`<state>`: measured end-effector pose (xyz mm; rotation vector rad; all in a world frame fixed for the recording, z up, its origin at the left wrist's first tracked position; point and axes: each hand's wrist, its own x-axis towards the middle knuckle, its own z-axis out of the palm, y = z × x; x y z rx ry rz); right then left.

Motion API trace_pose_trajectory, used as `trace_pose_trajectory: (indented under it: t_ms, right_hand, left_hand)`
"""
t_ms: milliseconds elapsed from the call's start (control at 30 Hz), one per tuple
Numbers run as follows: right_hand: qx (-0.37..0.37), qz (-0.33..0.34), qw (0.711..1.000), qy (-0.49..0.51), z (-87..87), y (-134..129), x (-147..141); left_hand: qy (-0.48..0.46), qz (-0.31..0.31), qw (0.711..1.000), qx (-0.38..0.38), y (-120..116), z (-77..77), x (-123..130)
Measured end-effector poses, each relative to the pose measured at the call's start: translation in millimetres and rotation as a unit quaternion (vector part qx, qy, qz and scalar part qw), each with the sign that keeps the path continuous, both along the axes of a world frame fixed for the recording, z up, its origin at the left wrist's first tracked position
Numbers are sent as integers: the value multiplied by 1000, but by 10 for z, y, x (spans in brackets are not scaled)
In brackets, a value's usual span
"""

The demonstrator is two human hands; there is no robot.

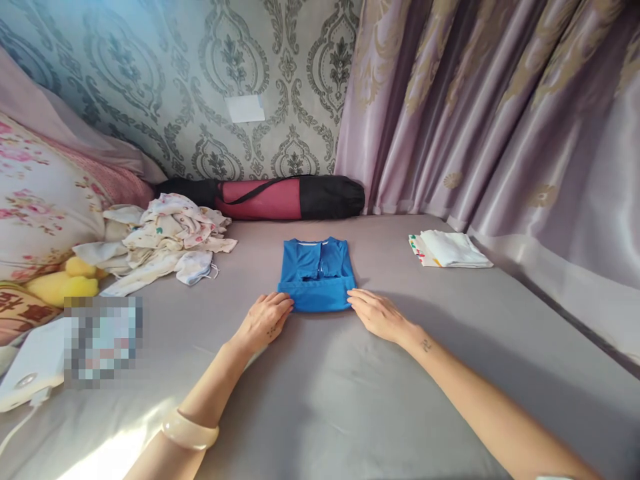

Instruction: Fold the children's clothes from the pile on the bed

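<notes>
A blue shirt point(320, 263) lies folded into a narrow shape on the grey bed sheet, its neckline pointing away from me. Its lower part is turned up into a flat band across the near end. At the band's left corner is my left hand point(266, 316), fingers closed together on the fabric. My right hand point(379, 313) grips the right corner in the same way, its fingertips on the band's edge. Both thumbs are mostly hidden. A pale bangle point(190, 430) circles my left forearm.
Crumpled light clothes point(170, 233) and a yellow plush toy point(65, 283) lie left, by a floral pillow point(40, 200). A white device with a cable point(37, 360) sits nearer. Folded white cloths point(453, 249) lie right. A red-and-black bag point(265, 199) rests against the wall.
</notes>
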<state>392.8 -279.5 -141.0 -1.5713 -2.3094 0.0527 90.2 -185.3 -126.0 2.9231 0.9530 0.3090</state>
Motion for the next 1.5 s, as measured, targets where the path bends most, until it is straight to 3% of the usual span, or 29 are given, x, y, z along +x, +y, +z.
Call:
trace_pose_trajectory:
  t_ms: [133,267,433,533,633,733,833,900,1000,1067,1200,1367,1500]
  right_hand:
    - [-59,-26,998,12,182,-19,-31]
    - [-119,-25,992,11,478,-215,-93]
    - [-237,48,969,57,897,-637,-185]
    - [-307,93,944,82,1071,-750,-202]
    - [-323,81,937,102,1094,-644,-173]
    - [-288,18,946,146,975,-370,-106]
    - [-229,-68,949,203,778,-31,-42]
    - [-195,-127,946,227,637,184,-29]
    - [-158,-225,939,206,462,433,-71]
    - [-145,-283,934,166,380,533,-122]
    - [-118,-324,932,111,281,602,-223]
    - [-90,-345,934,33,251,604,-336]
    - [-93,-357,929,-24,226,610,-393]
  left_hand:
    - [-9,8,999,-32,-13,84,-1]
    - [-52,-17,994,-91,-138,339,-119]
    - [-15,-60,962,-267,-438,791,-353]
    - [18,-56,928,-367,-500,899,-439]
    - [-25,-39,905,-422,-393,840,-418]
    - [-109,3,892,-438,-172,719,-282]
    - [-215,97,872,-429,84,589,-65]
    - [-290,169,843,-421,240,491,93]
    - [-360,251,802,-405,413,345,290]
    - [-356,283,795,-401,479,266,371]
    - [-307,273,835,-366,547,134,423]
    - [-241,260,913,-202,545,-61,447]
    - [-166,262,943,-116,449,-123,491]
